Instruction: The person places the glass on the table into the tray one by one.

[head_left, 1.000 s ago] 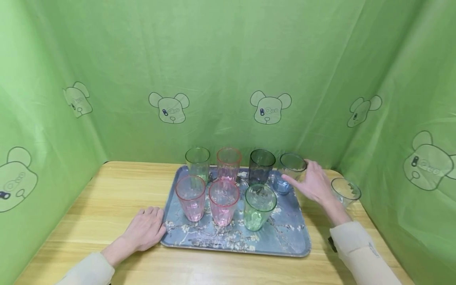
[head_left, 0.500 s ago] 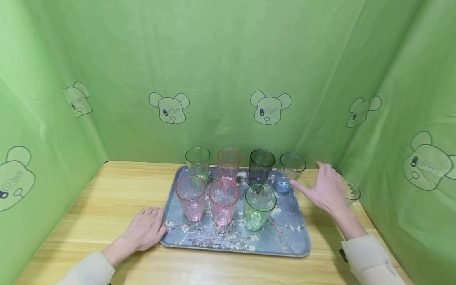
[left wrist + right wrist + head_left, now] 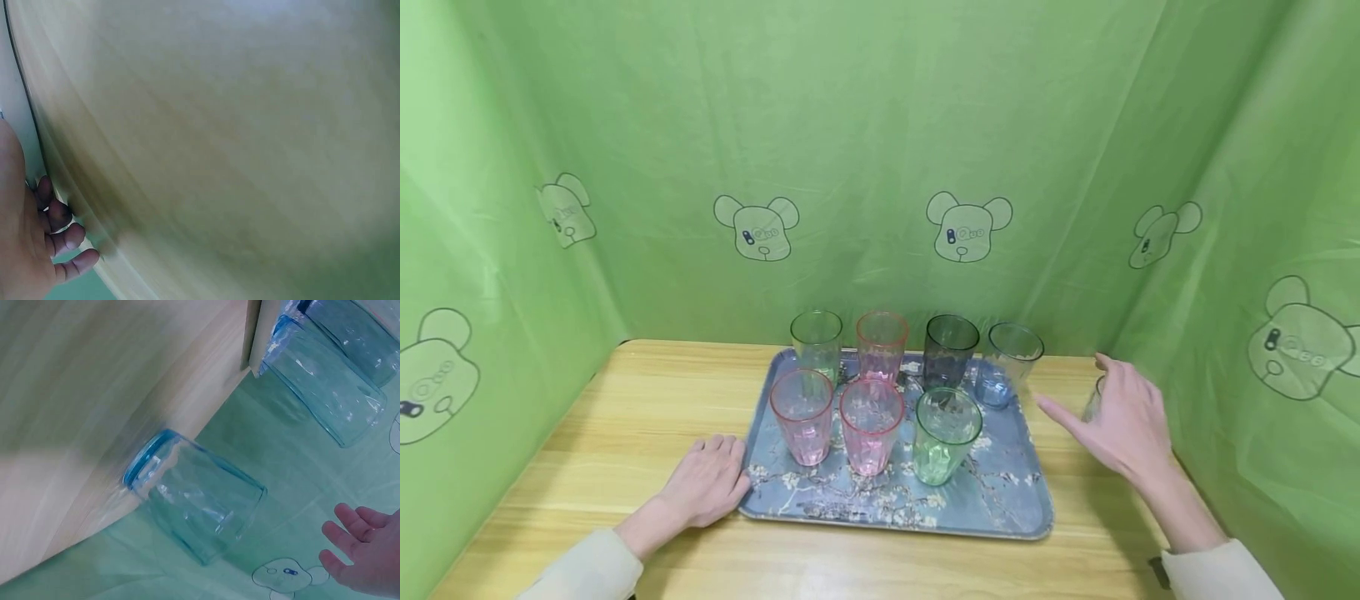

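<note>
My right hand (image 3: 1123,421) is right of the tray, fingers extended and thumb spread toward the blue glass tumbler (image 3: 998,387) on the tray's back right corner. It holds nothing. Behind it, mostly hidden in the head view, a clear tumbler (image 3: 203,494) stands on the table; the right wrist view shows a gap between fingers and tumbler. My left hand (image 3: 706,483) rests on the table with its fingers beside the left edge of the flowered blue tray (image 3: 820,504). In the left wrist view its fingers (image 3: 74,237) are loosely bent around nothing.
Upright on the tray are two pink tumblers (image 3: 805,429) and a green tumbler (image 3: 946,446) in front. A pale green tumbler (image 3: 817,350), a red-rimmed tumbler (image 3: 882,346) and a dark grey tumbler (image 3: 951,354) stand behind. Green curtains (image 3: 865,125) enclose the wooden table (image 3: 647,400).
My right hand has moved right, away from the blue tumbler, and now covers most of the clear tumbler in the head view. The left hand and the tumblers on the tray have stayed put.
</note>
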Available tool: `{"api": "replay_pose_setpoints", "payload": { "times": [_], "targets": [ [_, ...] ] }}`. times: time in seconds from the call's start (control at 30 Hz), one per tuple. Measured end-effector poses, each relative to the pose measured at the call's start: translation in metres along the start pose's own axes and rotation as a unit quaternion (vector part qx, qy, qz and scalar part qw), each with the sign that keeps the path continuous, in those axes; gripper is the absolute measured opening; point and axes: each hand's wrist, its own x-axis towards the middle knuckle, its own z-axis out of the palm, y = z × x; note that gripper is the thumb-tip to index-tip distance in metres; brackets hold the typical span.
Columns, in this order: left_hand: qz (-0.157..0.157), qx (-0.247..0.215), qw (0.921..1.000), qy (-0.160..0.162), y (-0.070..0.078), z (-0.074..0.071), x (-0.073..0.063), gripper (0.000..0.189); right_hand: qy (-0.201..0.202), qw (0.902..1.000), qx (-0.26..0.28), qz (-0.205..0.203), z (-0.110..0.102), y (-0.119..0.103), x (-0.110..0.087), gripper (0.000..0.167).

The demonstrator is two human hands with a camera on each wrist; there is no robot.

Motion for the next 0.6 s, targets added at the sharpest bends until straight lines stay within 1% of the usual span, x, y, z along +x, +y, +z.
{"api": "replay_pose_setpoints", "payload": {
  "times": [0.2,0.43,0.6],
  "targets": [
    [0.001,-0.001,1.0000,0.001,0.000,0.000,0.000,0.019,0.002,0.9996,-0.004,0.028,-0.008,0.008,-0.017,0.116],
    [0.005,-0.002,0.9999,0.010,-0.001,0.000,0.000,0.019,-0.004,0.9972,-0.026,0.070,-0.009,0.028,-0.030,0.118],
    [0.003,-0.005,1.0000,0.001,0.000,-0.001,0.000,0.019,-0.007,0.9936,-0.027,0.109,-0.010,0.036,-0.036,0.120]
  ]
}}
